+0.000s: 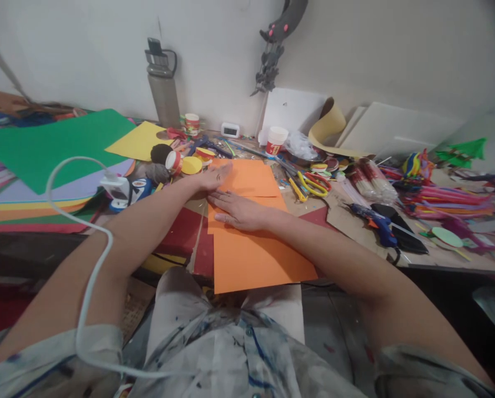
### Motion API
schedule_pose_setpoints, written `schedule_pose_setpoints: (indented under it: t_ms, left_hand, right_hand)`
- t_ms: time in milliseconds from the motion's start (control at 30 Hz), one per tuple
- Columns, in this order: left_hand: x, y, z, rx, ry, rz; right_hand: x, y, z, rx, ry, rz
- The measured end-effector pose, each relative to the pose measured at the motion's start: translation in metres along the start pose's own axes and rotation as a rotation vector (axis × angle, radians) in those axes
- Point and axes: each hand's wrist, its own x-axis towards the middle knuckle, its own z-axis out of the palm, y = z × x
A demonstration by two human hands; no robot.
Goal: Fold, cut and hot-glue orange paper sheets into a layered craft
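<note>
The left hand (216, 178) and right hand (244, 213) lie flat, grasping nothing, apparently steadying the layered orange paper sheets (258, 260).

The paper (264, 257) is a plain, even orange. To its left, one large sheet (71, 143) is deep green and a smaller sheet (133, 142) yellow. Beyond it, the cup (274, 147) is red and white. To its right, the glue gun (384, 228) is dark blue and orange. On its near side, the shirt (226, 359) is pale grey, streaked with blue.
</note>
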Motion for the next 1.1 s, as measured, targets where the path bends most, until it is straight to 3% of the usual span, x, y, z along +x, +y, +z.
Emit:
schedule_pose_setpoints:
  t_ms: [67,133,233,267,367,467,700,967,1033,1100]
  left_hand:
    - [0.001,0.007,-0.006,0.039,-0.08,-0.004]
    - [0.001,0.015,-0.011,0.092,-0.128,0.014]
    - [-0.004,0.028,-0.013,0.162,-0.09,0.015]
    - [-0.005,0.031,-0.013,0.18,-0.072,0.009]
    - [-0.009,0.036,-0.011,0.226,-0.047,-0.005]
    - [-0.011,0.038,-0.011,0.241,-0.044,-0.003]
    - [-0.016,0.045,-0.016,0.236,-0.063,-0.023]
    - [-0.017,0.042,-0.012,0.176,-0.022,-0.001]
    - [-0.017,0.043,-0.01,0.157,-0.009,0.003]
    - [-0.016,0.042,-0.008,0.152,0.003,0.0]
  right_hand:
    - [-0.01,0.002,-0.009,0.109,0.048,0.031]
    - [-0.02,0.009,-0.018,0.171,0.196,0.126]
    - [-0.027,0.03,-0.024,0.043,0.395,0.299]
    - [-0.026,0.037,-0.023,-0.025,0.379,0.352]
    - [-0.022,0.054,-0.014,-0.144,0.158,0.487]
    - [-0.02,0.062,-0.007,-0.172,0.043,0.506]
    - [-0.034,0.075,-0.005,-0.163,0.061,0.416]
    - [-0.076,0.083,0.0,-0.19,0.051,0.463]
    - [-0.077,0.083,-0.007,-0.207,0.057,0.51]
    - [-0.063,0.084,-0.017,-0.238,0.142,0.529]
